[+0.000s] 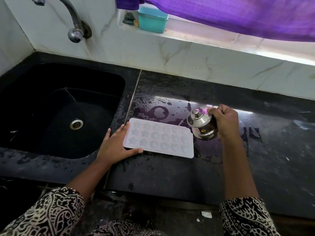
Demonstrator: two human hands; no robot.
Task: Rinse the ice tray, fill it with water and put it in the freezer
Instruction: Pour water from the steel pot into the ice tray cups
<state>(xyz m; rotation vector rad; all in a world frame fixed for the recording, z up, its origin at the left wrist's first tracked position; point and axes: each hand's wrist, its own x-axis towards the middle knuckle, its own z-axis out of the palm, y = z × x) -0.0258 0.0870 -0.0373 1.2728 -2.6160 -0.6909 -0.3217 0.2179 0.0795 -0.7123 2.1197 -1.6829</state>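
A pale pink ice tray (159,137) with star and heart moulds lies flat on the wet black counter, just right of the sink. My left hand (115,145) rests open against the tray's left end, fingers straight along its edge. My right hand (225,120) grips a small lidded steel pot (202,124), tilted toward the tray's far right corner. A thin stream of water runs from the pot into the tray. Several moulds look filled with water.
A black sink (56,106) with a steel drain (76,124) lies to the left under a wall tap (75,34). A teal box (151,19) stands on the tiled sill beneath a purple curtain (238,12). Water drops and puddles cover the counter (255,150).
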